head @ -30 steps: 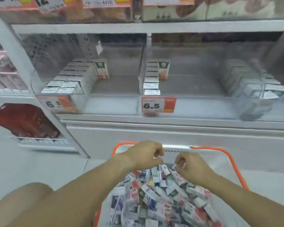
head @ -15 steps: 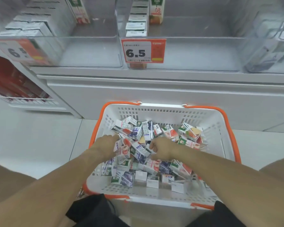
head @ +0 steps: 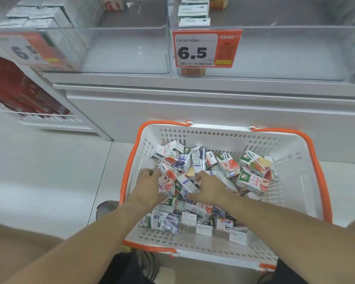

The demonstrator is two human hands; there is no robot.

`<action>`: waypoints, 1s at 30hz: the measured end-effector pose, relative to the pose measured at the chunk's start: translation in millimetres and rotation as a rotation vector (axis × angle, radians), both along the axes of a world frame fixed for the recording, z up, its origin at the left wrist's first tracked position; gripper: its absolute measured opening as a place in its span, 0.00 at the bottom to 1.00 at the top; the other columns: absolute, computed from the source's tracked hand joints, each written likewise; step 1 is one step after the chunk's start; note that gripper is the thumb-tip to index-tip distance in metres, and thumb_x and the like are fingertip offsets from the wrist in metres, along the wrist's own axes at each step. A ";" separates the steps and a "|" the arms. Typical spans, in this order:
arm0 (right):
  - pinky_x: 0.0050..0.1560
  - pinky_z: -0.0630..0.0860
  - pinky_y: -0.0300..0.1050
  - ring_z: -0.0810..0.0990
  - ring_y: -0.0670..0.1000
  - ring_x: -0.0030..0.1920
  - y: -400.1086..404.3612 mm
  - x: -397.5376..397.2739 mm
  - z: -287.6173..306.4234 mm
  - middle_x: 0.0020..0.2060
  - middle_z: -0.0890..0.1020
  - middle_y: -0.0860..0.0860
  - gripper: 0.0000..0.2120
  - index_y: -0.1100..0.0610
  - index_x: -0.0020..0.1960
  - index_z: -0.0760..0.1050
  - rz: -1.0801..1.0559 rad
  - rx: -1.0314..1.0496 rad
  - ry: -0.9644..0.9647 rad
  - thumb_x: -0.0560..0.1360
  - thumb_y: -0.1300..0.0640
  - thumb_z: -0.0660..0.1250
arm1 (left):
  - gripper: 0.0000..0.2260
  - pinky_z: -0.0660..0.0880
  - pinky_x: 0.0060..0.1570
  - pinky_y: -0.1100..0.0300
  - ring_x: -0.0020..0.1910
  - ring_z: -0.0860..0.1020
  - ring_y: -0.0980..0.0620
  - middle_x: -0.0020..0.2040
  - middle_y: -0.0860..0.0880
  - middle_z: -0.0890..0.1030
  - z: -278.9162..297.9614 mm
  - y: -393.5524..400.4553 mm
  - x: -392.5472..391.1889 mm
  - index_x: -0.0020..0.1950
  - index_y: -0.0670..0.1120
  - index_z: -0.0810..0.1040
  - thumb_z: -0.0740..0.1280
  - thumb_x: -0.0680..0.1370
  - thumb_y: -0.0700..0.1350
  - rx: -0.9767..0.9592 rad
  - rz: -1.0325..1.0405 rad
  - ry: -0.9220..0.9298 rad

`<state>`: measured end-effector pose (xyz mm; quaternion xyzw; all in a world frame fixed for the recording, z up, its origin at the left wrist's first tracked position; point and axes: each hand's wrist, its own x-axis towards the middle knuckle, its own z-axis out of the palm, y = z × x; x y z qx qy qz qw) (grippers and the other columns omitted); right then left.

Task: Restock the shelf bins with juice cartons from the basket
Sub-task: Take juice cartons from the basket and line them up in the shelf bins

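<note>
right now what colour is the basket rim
Orange, on a white basket; seen in the head view.

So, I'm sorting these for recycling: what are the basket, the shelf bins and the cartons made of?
Basket: white moulded plastic, slotted walls, orange rim. Shelf bins: clear, glossy plastic, probably acrylic. Juice cartons: printed coated paperboard, by their folded edges.

The white basket point(head: 291, 152) stands open-topped on the floor; juice cartons point(head: 193, 181) crowd its left and middle, while its right side lies bare. Above, the clear left shelf bin point(head: 119, 50) is free to the right of its stacked cartons point(head: 47, 19), and the next bin point(head: 295, 52) seems mostly open.
</note>
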<state>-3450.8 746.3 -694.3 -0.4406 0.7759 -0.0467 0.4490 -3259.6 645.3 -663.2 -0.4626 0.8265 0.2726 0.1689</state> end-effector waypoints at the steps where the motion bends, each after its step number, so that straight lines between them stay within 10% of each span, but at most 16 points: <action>1: 0.34 0.67 0.41 0.76 0.52 0.46 -0.6 -5.4 0.8 0.42 0.75 0.47 0.36 0.55 0.67 0.66 0.002 0.013 -0.016 0.68 0.40 0.77 | 0.34 0.66 0.70 0.58 0.68 0.67 0.47 0.69 0.43 0.65 -2.3 -0.5 -2.8 0.74 0.48 0.63 0.74 0.73 0.55 -0.020 0.009 -0.019; 6: 0.61 0.75 0.49 0.72 0.55 0.63 1.2 -31.0 3.0 0.63 0.69 0.54 0.40 0.56 0.72 0.65 0.146 -0.011 0.148 0.66 0.48 0.78 | 0.40 0.66 0.64 0.55 0.64 0.70 0.44 0.62 0.43 0.77 -3.6 -8.4 -17.1 0.76 0.47 0.58 0.75 0.72 0.55 -0.106 -0.075 -0.167; 13: 0.73 0.64 0.57 0.64 0.58 0.69 15.4 -47.1 8.7 0.67 0.71 0.57 0.28 0.58 0.71 0.69 0.427 0.045 0.519 0.73 0.65 0.69 | 0.47 0.65 0.68 0.53 0.63 0.72 0.44 0.62 0.44 0.77 -10.9 -20.1 -25.7 0.79 0.46 0.51 0.75 0.70 0.59 -0.134 -0.218 -0.292; 20: 0.46 0.78 0.44 0.80 0.53 0.50 4.8 -62.7 31.6 0.55 0.82 0.53 0.19 0.54 0.60 0.76 0.042 -0.002 0.221 0.70 0.62 0.74 | 0.43 0.62 0.73 0.49 0.69 0.67 0.42 0.70 0.43 0.67 -15.4 -23.3 -35.7 0.75 0.45 0.60 0.76 0.67 0.58 -0.110 -0.255 -0.368; 30: 0.45 0.83 0.54 0.86 0.60 0.46 -14.1 -93.0 93.4 0.46 0.86 0.58 0.17 0.60 0.50 0.77 -0.252 -0.051 -0.238 0.67 0.61 0.81 | 0.34 0.78 0.51 0.53 0.55 0.75 0.45 0.61 0.46 0.73 30.3 -39.0 -49.2 0.65 0.53 0.69 0.79 0.63 0.40 0.444 0.084 -0.108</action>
